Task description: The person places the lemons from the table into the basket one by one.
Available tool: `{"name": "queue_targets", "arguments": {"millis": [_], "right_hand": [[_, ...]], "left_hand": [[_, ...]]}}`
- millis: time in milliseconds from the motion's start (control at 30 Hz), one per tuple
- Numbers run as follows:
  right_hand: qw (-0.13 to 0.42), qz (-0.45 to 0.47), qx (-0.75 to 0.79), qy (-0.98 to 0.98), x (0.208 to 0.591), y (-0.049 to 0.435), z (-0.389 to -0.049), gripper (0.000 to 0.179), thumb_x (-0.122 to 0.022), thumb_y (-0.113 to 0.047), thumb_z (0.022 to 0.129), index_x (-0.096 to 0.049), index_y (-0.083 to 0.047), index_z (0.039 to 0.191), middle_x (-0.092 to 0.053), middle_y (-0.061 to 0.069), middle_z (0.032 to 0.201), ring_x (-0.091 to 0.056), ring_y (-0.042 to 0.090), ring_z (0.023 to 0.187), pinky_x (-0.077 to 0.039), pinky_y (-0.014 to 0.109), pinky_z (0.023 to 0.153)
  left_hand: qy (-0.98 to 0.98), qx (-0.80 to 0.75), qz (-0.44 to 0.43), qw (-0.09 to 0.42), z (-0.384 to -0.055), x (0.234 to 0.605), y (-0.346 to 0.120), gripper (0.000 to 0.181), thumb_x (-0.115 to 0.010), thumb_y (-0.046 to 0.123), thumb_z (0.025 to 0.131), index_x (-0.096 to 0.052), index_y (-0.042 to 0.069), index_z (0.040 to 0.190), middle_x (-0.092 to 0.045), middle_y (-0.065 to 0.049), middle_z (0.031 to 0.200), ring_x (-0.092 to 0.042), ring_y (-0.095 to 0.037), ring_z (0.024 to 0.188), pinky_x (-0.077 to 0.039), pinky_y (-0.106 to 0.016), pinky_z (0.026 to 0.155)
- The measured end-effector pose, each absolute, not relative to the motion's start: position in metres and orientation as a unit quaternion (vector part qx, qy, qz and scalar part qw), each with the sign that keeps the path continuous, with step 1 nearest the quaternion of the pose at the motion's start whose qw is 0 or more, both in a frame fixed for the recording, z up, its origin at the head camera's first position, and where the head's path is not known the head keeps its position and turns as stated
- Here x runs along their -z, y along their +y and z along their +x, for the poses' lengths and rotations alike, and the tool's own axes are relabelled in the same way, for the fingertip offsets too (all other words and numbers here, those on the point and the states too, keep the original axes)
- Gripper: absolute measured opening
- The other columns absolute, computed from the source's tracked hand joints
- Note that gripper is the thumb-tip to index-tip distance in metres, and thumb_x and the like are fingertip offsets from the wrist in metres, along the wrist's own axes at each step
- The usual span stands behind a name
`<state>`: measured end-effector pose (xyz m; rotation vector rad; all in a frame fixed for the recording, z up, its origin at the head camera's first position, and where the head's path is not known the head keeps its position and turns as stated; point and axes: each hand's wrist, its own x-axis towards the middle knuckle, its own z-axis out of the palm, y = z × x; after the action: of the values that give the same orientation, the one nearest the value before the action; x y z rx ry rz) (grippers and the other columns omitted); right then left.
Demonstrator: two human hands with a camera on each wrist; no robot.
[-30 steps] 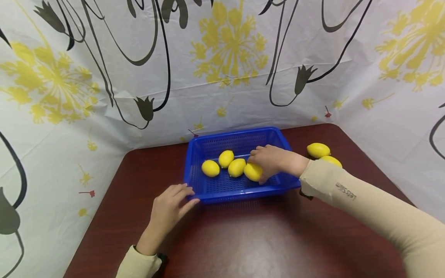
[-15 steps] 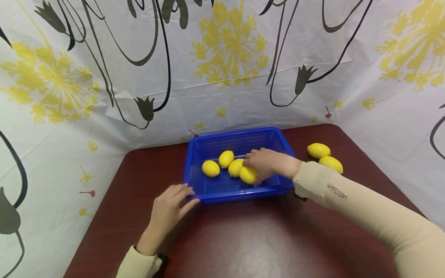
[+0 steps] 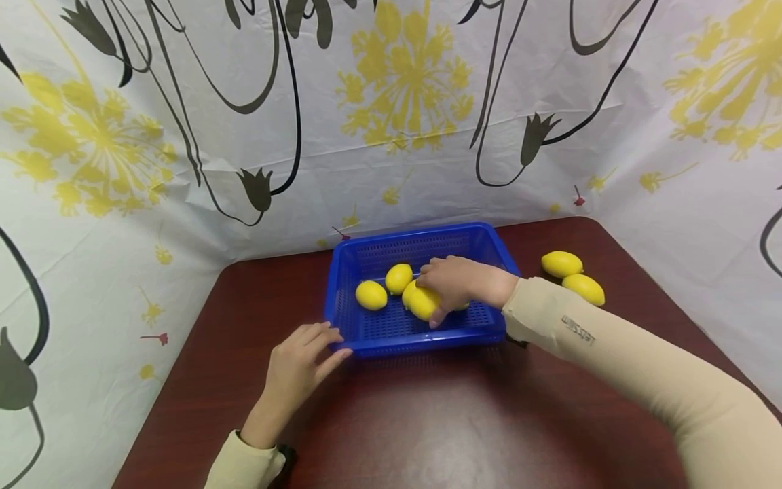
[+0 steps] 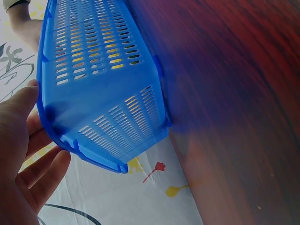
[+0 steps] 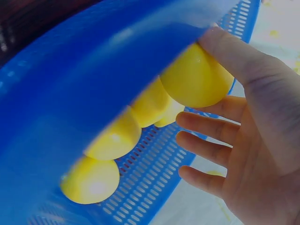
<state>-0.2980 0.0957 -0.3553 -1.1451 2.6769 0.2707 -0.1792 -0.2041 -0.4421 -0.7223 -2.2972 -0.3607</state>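
Right hand (image 3: 455,278) at work: thumb and index pinch one lemon (image 3: 424,305) inside the blue basket (image 3: 391,346), while the other three fingers (image 5: 206,148) stretch out, spread slightly apart! Left hand (image 3: 299,360) at the basket's seven-to-eight o'clock corner, rim between thumb and slightly parted fingers. Count them: five lemons visible in there, the held one included; from it, one sits at nine o'clock, two towards ten, one peeks from under the hand at three. Two more lemons (image 3: 562,264) lie on the worktop (image 3: 415,421), three o'clock of the basket.
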Motion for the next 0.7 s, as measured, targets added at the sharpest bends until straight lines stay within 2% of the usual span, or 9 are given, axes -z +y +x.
{"name": "queue_targets", "arguments": {"millis": [133,267,500,700], "right_hand": [[0.106,-0.391,-0.087,0.910,0.349,0.089,-0.301,0.080,-0.078,-0.060,0.075,-0.057,-0.014,0.137,-0.061,0.006,0.127,-0.055,0.023,0.107,-0.050,0.046,0.094],[0.099,-0.394,-0.070,0.911,0.344,0.083,-0.304,0.080,-0.078,-0.058,0.076,-0.056,-0.013,0.139,-0.059,0.008,0.136,-0.055,0.027,0.116,-0.048,0.049,0.100],[0.045,-0.434,-0.039,0.899,0.349,0.074,-0.312,0.078,-0.076,-0.060,0.077,-0.054,-0.017,0.139,-0.059,0.005,0.130,-0.055,0.024,0.111,-0.052,0.044,0.091],[0.020,-0.460,-0.015,0.888,0.356,0.067,-0.316,0.077,-0.078,-0.058,0.077,-0.055,-0.020,0.139,-0.060,0.004,0.129,-0.056,0.025,0.113,-0.052,0.044,0.093]], "left_hand": [[-0.881,0.138,-0.282,0.354,-0.180,0.442,-0.204,0.028,-0.084,0.037,0.075,-0.073,0.016,0.091,-0.075,-0.001,0.096,-0.072,-0.019,0.096,-0.062,-0.036,0.073],[-0.877,0.139,-0.285,0.362,-0.180,0.443,-0.204,0.028,-0.085,0.035,0.074,-0.073,0.016,0.090,-0.075,-0.001,0.094,-0.072,-0.019,0.094,-0.062,-0.037,0.072],[-0.882,0.141,-0.282,0.352,-0.180,0.443,-0.205,0.029,-0.083,0.038,0.076,-0.073,0.016,0.091,-0.075,0.000,0.096,-0.072,-0.018,0.096,-0.062,-0.037,0.075],[-0.881,0.139,-0.281,0.354,-0.181,0.444,-0.206,0.030,-0.084,0.038,0.074,-0.072,0.017,0.091,-0.075,0.000,0.096,-0.071,-0.018,0.096,-0.062,-0.036,0.074]]}}
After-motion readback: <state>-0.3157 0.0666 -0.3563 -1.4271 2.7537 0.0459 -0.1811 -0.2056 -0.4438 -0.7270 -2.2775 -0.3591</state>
